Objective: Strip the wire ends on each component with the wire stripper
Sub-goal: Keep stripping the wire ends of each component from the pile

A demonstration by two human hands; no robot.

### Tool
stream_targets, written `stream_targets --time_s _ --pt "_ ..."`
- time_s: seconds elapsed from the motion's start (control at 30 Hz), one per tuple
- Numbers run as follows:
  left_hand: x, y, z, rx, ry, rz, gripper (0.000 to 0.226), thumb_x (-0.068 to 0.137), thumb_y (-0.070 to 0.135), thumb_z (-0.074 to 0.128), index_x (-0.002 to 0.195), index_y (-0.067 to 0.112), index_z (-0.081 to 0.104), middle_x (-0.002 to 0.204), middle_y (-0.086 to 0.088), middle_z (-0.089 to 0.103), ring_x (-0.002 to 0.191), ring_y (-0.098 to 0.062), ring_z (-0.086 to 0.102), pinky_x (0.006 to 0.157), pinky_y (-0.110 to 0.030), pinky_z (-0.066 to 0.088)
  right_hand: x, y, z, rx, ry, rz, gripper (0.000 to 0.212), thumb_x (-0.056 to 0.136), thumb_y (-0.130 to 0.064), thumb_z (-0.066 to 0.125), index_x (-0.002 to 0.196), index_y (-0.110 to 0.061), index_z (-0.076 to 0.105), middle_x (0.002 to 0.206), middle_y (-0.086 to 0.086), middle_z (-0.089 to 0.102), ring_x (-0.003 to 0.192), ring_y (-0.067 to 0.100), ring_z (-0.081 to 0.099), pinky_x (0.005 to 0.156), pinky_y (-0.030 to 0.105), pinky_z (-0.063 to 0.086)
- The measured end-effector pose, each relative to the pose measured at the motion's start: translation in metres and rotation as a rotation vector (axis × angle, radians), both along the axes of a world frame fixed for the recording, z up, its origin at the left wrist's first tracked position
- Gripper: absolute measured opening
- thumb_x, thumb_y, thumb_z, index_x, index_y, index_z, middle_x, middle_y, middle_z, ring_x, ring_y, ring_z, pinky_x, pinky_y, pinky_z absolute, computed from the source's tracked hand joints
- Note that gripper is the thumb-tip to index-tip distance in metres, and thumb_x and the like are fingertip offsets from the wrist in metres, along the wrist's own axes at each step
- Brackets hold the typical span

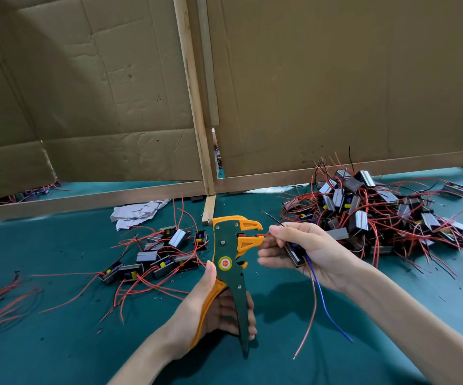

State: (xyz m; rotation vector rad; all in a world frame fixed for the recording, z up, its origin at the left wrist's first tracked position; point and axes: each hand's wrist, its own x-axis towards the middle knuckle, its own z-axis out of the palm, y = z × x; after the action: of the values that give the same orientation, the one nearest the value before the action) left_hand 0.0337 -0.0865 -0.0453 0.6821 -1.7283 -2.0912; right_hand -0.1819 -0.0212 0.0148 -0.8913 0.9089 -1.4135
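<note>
The component (pixel 294 252) looks light and rigid, a small dark block trailing thin, limp leads. It is best held by its body, with the working lead pinched close to its end so it cannot bend away. The right hand (pixel 308 254) does this: its grip is closed on the component, and thumb and forefinger pinch the red wire (pixel 265 235), whose tip lies between the orange jaws of the wire stripper (pixel 231 259), above the green worktop (pixel 58 343). The left hand (pixel 213 309) has its grip wrapped round the stripper's handles, tool upright, thumb pointing up.
</note>
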Motion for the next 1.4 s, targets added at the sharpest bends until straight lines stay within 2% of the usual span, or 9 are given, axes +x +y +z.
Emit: stream_targets --time_s 0.23,0.33,0.43,0.73,0.9,1.1,1.17,1.27,1.4 --pt "-0.002 0.007 0.004 0.01 -0.02 0.04 0.097 0.054 0.091 0.055 0.092 0.002 0.065 0.086 -0.019 0.068 0.077 -0.033 0.067 0.075 -0.042 0.052 0.0 0.002 0.002 -0.011 0.048 -0.002 0.026 0.079 -0.017 0.065 0.054 -0.01 0.062 0.077 0.019 0.07 0.071 0.029 0.073 0.065 0.032 0.06" --pt "-0.004 0.008 0.007 0.024 0.014 0.006 0.089 0.064 0.087 0.042 0.085 0.004 0.068 0.081 -0.02 0.065 0.073 -0.033 0.066 0.07 -0.04 0.054 0.0 0.002 0.002 -0.011 0.048 -0.011 0.026 0.079 -0.016 0.065 0.054 -0.009 0.061 0.077 0.019 0.07 0.071 0.029 0.073 0.065 0.032 0.06" --pt "-0.003 0.008 0.009 0.036 0.022 -0.023 0.086 0.07 0.083 0.034 0.086 0.008 0.071 0.083 -0.02 0.065 0.077 -0.034 0.066 0.075 -0.041 0.054 0.001 0.002 0.003 -0.003 0.052 -0.021 0.026 0.078 -0.016 0.066 0.053 -0.009 0.062 0.076 0.02 0.07 0.072 0.029 0.073 0.065 0.032 0.06" --pt "-0.003 0.007 0.011 -0.006 0.021 -0.063 0.088 0.071 0.085 0.037 0.089 0.006 0.069 0.086 -0.022 0.065 0.082 -0.036 0.066 0.078 -0.042 0.054 0.0 0.004 0.005 0.01 0.066 -0.038 0.025 0.074 -0.016 0.068 0.053 -0.007 0.058 0.072 0.021 0.067 0.067 0.028 0.072 0.061 0.033 0.06" --pt "-0.002 0.006 0.007 -0.047 0.011 0.011 0.087 0.071 0.082 0.031 0.082 0.004 0.066 0.077 -0.023 0.062 0.069 -0.034 0.063 0.067 -0.039 0.054 0.001 0.003 0.006 0.003 0.063 -0.041 0.025 0.075 -0.015 0.067 0.054 -0.006 0.057 0.071 0.02 0.068 0.065 0.027 0.072 0.059 0.032 0.059" --pt "-0.013 0.018 -0.002 -0.139 -0.028 0.277 0.087 0.048 0.1 0.036 0.058 0.017 0.06 0.054 -0.009 0.049 0.042 -0.022 0.046 0.045 -0.024 0.039 0.003 0.003 0.006 0.007 0.046 -0.037 0.024 0.076 -0.016 0.066 0.057 -0.005 0.057 0.073 0.02 0.068 0.063 0.026 0.071 0.059 0.032 0.059" --pt "-0.015 0.017 -0.001 -0.094 0.005 0.235 0.086 0.058 0.093 0.034 0.067 0.014 0.065 0.062 -0.014 0.057 0.051 -0.025 0.056 0.051 -0.029 0.047 0.003 0.004 0.006 0.02 0.025 -0.057 0.024 0.078 -0.018 0.065 0.063 -0.004 0.054 0.071 0.018 0.066 0.058 0.023 0.067 0.057 0.032 0.058" --pt "-0.014 0.012 0.002 -0.017 0.11 0.184 0.086 0.08 0.079 0.033 0.09 0.001 0.068 0.085 -0.025 0.066 0.078 -0.037 0.066 0.073 -0.044 0.056 0.0 0.004 0.009 0.039 0.059 -0.091 0.025 0.084 -0.023 0.064 0.067 -0.007 0.055 0.068 0.012 0.062 0.052 0.018 0.059 0.05 0.029 0.055" --pt "-0.014 0.007 0.001 0.016 0.184 0.305 0.084 0.076 0.07 0.028 0.094 -0.004 0.065 0.087 -0.028 0.066 0.081 -0.041 0.067 0.072 -0.044 0.058 -0.01 0.003 0.015 0.046 0.094 -0.132 0.023 0.096 -0.015 0.054 0.074 -0.009 0.054 0.07 0.007 0.056 0.055 0.016 0.056 0.053 0.028 0.055"
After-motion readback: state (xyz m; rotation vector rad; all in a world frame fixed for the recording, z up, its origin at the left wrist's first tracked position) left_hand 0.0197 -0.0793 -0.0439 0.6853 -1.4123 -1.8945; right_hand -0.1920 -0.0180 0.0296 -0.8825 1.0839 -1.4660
